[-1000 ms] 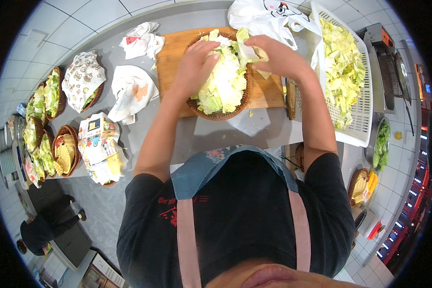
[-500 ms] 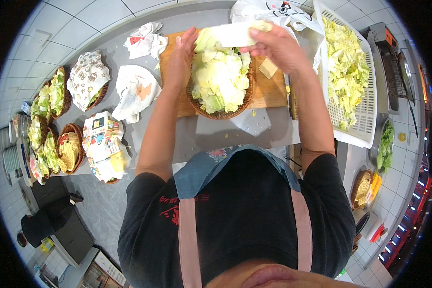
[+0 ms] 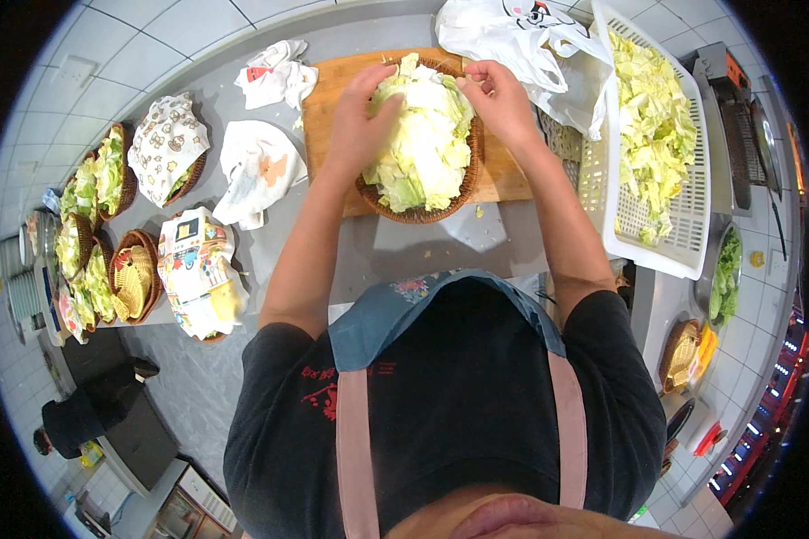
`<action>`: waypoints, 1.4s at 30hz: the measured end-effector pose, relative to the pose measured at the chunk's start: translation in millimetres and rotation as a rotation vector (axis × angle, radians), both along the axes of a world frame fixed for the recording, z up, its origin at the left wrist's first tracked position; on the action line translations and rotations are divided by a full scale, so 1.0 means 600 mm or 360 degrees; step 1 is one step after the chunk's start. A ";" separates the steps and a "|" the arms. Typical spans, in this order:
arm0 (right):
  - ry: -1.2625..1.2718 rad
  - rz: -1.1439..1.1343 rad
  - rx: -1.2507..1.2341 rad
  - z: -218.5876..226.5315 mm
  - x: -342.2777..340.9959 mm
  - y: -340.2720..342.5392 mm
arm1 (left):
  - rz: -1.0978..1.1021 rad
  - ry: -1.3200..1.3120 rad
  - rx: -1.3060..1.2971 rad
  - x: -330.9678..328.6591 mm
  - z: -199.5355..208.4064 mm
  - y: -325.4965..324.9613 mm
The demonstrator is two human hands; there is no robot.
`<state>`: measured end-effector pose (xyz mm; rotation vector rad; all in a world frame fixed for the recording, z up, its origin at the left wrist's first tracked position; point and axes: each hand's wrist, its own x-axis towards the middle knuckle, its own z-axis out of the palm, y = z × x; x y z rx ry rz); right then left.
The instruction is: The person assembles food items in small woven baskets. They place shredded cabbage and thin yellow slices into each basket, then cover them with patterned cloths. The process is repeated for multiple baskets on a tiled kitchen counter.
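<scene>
A round wicker basket (image 3: pixel 413 216) stands on a wooden cutting board (image 3: pixel 505 182), heaped with pale green cabbage leaves (image 3: pixel 427 144). My left hand (image 3: pixel 361 124) rests at the heap's left side, with its thumb out over the leaves and fingers apart, slightly blurred. At the upper right edge of the basket is my right hand (image 3: pixel 499 101). Its fingers are loosely bent and spread, and I see nothing held in them. A broad whitish leaf piece lies on top of the heap between both hands.
A white plastic crate (image 3: pixel 593 193) with cut cabbage stands right, beside a white plastic bag (image 3: pixel 512 40). Left are cloth-covered baskets (image 3: pixel 198 269), crumpled white cloths (image 3: pixel 259 171) and several leaf-filled baskets (image 3: pixel 108 175). A person (image 3: pixel 85 409) in dark clothes is at the lower left.
The pale cabbage piece held up between my hands has come down onto the heap, and my right hand has let go. Both hands have lowered toward the basket's sides.
</scene>
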<state>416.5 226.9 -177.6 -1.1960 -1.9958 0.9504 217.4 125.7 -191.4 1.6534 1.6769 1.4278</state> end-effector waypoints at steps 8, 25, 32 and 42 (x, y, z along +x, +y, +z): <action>0.0205 0.0146 0.0234 -0.016 -0.034 -0.044 | -0.0118 0.0006 -0.0195 0.014 0.007 -0.006; 0.0882 -0.0038 -0.0389 -0.034 -0.072 -0.042 | -0.0339 0.0270 -0.0435 0.001 0.048 0.073; 0.0842 -0.0018 -0.0277 -0.038 -0.077 -0.036 | -0.0341 -0.0005 -0.0485 -0.005 0.037 0.067; 0.0779 -0.0297 -0.0386 -0.034 0.017 -0.101 | 0.0284 -0.0967 -0.0377 0.000 -0.034 -0.086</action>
